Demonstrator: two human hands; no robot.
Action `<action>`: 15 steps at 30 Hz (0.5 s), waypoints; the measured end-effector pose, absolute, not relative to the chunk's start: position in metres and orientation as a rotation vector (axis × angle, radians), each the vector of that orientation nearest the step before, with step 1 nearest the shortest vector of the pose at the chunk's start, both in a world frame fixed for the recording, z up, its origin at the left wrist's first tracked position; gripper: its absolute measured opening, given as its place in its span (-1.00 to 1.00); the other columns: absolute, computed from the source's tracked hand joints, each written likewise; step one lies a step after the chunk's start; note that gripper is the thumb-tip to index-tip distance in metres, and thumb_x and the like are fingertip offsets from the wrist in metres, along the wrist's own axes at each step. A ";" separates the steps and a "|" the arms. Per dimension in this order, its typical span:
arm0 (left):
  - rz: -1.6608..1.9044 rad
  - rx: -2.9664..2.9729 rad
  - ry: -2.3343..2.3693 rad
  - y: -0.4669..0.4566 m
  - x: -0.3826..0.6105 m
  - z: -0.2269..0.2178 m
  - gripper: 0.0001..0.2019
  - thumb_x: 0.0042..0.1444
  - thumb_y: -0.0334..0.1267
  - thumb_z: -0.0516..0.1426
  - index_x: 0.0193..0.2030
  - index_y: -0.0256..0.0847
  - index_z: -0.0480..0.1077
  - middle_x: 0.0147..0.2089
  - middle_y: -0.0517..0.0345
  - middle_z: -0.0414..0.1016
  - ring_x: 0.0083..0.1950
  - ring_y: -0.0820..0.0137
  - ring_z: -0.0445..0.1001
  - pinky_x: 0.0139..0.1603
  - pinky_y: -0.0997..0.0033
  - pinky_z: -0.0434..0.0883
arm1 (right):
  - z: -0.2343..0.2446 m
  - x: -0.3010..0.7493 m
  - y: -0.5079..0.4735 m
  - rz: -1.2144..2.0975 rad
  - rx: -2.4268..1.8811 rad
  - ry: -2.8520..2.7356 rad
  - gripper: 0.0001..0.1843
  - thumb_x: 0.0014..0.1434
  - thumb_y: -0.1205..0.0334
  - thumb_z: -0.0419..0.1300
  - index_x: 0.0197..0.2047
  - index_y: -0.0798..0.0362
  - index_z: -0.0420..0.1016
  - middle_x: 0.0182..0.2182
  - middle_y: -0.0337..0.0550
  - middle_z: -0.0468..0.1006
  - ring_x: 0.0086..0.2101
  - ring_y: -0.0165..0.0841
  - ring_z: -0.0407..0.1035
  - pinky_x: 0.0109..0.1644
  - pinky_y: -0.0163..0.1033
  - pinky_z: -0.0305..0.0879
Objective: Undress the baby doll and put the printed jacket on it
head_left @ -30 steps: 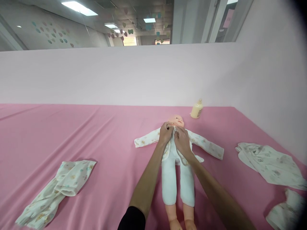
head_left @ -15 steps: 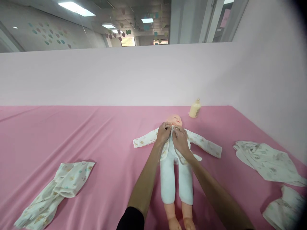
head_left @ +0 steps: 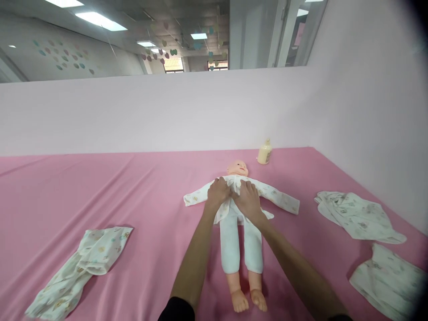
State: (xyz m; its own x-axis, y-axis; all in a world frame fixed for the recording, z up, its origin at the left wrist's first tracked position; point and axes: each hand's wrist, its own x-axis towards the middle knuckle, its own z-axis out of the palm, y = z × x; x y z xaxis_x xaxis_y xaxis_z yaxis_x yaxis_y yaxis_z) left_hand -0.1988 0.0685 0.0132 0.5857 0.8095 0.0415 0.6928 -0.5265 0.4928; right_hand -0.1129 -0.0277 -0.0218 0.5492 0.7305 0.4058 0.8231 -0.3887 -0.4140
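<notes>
A baby doll (head_left: 238,168) lies on its back, head away from me, its bare feet toward me. It wears a white patterned baby jacket (head_left: 279,199) with both sleeves spread wide, over a plain white body and legs. My left hand (head_left: 219,191) is closed on the jacket's front at the chest, on the left side. Close beside it, my right hand (head_left: 248,196) is closed on the opposite front edge. The fingertips are partly hidden behind the knuckles, and so is the fastening between them.
Pink cloth (head_left: 147,196) covers the table. A pale yellow pump bottle (head_left: 264,152) stands beyond the doll, near the white wall (head_left: 150,111). Folded patterned clothing (head_left: 100,252) lies at left. At right are a crumpled white garment (head_left: 361,216) and another folded one (head_left: 389,281).
Both hands have moved from the collar down to the chest, still gripping the jacket's front. The doll's neck area now shows. The camera view has shifted slightly.
</notes>
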 end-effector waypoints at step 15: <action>0.754 2.227 1.094 0.075 -0.188 0.004 -0.80 0.20 -0.36 -0.01 -0.46 -0.19 0.26 -0.37 0.13 0.46 -0.28 0.37 0.37 -0.27 0.40 0.17 | 0.001 -0.071 -0.026 0.270 -2.209 -1.211 -0.73 0.15 0.38 -0.04 -0.53 0.00 -0.02 -0.58 -0.28 0.26 -0.49 -0.39 0.22 -0.41 -0.26 -0.05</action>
